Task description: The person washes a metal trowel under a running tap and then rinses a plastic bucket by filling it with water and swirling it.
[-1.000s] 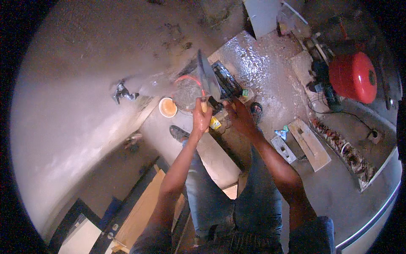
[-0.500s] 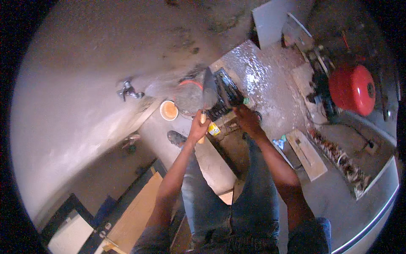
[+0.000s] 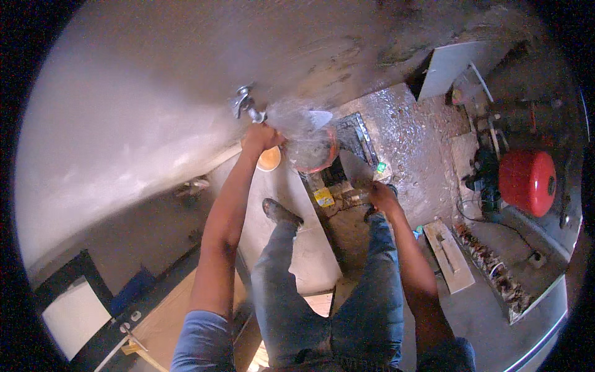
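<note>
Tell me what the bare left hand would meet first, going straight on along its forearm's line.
Likely the silver metal wall tap, just beyond the left hand, though depth is unclear.

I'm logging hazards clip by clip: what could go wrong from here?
The left hand is close to the metal tap, so its knuckles might knock against it. The flat blade in the right hand appears close to the bucket and could strike it. The floor glistens as if wet, so stepping there might mean a slip.
</note>
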Action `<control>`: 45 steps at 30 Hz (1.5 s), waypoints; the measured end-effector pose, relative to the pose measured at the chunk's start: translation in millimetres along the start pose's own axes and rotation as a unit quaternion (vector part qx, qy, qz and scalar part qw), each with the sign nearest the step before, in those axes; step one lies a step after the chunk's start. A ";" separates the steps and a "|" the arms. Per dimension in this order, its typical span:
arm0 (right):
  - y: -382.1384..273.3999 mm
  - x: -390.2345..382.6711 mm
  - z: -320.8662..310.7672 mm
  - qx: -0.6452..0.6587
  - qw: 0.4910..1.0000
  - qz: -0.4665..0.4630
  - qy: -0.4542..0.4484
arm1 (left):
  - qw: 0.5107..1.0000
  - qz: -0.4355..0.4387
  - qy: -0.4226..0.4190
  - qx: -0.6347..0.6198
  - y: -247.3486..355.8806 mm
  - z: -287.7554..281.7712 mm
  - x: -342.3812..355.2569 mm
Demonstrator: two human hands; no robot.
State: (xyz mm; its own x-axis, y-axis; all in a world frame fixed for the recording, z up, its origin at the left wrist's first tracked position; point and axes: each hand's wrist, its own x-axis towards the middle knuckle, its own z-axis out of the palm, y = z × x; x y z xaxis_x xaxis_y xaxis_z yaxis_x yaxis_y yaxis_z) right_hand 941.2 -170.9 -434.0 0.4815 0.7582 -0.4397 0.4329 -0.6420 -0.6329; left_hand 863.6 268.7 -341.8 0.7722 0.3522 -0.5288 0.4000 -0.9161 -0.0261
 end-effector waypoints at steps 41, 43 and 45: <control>-257.8 255.5 -90.2 -0.200 0.928 -0.105 -0.298 | -0.114 -0.035 0.171 -0.978 90.5 87.8 64.9; -224.0 249.1 -60.4 0.095 0.948 -0.082 -0.291 | -0.126 -0.051 0.106 -0.985 78.3 133.1 25.8; -185.2 255.7 -53.8 0.242 0.940 -0.059 -0.232 | -0.061 0.044 0.054 -0.996 53.5 165.7 -14.6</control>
State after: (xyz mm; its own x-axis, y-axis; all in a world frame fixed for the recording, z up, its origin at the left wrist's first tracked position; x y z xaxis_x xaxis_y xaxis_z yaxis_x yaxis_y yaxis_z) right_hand 1025.2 135.7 -395.0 0.0182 0.8614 -0.5077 0.0114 -0.5079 -0.8614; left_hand 792.0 182.8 -476.0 0.7596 0.4675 -0.4521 -0.5355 0.8441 -0.0270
